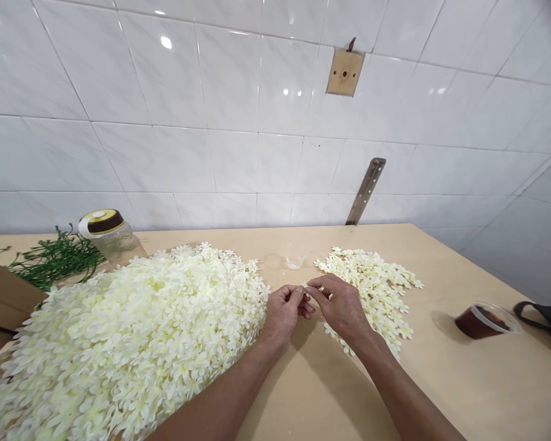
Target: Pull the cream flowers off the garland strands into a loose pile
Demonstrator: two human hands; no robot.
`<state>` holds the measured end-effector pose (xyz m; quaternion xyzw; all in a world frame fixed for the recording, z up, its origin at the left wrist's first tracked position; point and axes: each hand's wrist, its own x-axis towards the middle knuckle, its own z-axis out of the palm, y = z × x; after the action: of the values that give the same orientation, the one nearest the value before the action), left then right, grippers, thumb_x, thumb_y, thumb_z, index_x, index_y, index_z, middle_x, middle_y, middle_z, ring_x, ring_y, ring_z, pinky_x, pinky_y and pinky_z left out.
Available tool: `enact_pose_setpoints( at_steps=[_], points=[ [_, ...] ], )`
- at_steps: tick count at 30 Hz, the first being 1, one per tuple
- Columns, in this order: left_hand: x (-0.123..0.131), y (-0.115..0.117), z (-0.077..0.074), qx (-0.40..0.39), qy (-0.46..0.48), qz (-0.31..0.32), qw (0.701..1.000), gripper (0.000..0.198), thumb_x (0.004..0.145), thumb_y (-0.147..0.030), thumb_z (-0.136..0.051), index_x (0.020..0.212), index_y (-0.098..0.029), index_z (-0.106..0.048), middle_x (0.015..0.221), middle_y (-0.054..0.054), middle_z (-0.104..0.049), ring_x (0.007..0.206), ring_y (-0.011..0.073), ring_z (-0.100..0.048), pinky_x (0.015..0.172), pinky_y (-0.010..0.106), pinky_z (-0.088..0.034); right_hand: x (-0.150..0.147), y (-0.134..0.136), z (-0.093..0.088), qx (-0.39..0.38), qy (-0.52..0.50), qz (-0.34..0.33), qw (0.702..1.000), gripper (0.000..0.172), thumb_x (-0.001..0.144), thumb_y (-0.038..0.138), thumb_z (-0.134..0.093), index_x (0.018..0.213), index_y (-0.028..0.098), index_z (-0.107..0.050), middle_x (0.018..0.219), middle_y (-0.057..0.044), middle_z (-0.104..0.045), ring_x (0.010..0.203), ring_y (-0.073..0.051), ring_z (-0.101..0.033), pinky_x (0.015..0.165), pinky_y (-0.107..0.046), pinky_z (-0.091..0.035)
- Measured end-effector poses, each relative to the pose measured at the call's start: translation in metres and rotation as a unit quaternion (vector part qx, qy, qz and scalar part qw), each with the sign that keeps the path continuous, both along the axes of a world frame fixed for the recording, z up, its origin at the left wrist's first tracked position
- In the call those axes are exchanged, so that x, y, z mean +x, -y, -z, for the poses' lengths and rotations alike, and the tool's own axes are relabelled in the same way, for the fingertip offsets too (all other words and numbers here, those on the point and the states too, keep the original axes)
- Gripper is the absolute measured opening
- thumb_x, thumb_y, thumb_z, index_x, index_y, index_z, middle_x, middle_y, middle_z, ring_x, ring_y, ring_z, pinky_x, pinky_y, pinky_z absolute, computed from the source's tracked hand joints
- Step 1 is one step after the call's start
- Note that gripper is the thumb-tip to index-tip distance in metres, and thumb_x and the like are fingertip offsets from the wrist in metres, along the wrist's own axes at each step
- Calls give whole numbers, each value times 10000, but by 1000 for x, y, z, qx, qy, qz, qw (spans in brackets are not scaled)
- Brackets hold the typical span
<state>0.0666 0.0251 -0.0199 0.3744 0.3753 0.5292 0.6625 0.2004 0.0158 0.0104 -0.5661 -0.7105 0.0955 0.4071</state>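
Note:
Above the middle of the table, my left hand (284, 311) and my right hand (342, 304) meet fingertip to fingertip, both closed in a pinch. A small whitish piece (305, 285) shows between them, mostly covered by the fingers; it looks like part of an artificial flower. To the left of my hands spreads a large heap of cream-white artificial flowers (165, 331). A smaller pile of such flowers (371, 278) lies by my right hand and is partly hidden behind it. Just beyond my fingers stands a small clear plastic cup (296, 262).
Green artificial stems (57, 257) and a clear jar with a brown-and-yellow lid (114, 236) are at back left. On the right sit a cup of dark liquid (482, 321) and a black object with a loop (548, 321). A metal bracket (366, 191) leans against the tiled wall.

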Motion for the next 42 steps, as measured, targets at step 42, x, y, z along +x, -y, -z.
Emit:
enact_pose_setpoints(
  at_steps=[42],
  points=[
    [4,-1,11,15,-23,-39,999,284,798,-428,-619,741,-157,-554,662,33,-668,463,119,-589,457,233,-464,19,-11,-6,-286,-511,-24,811,390,620,466,-837,668,165,-593,605,25,-534,499,-69,-387,418,-194,-308]
  ],
)
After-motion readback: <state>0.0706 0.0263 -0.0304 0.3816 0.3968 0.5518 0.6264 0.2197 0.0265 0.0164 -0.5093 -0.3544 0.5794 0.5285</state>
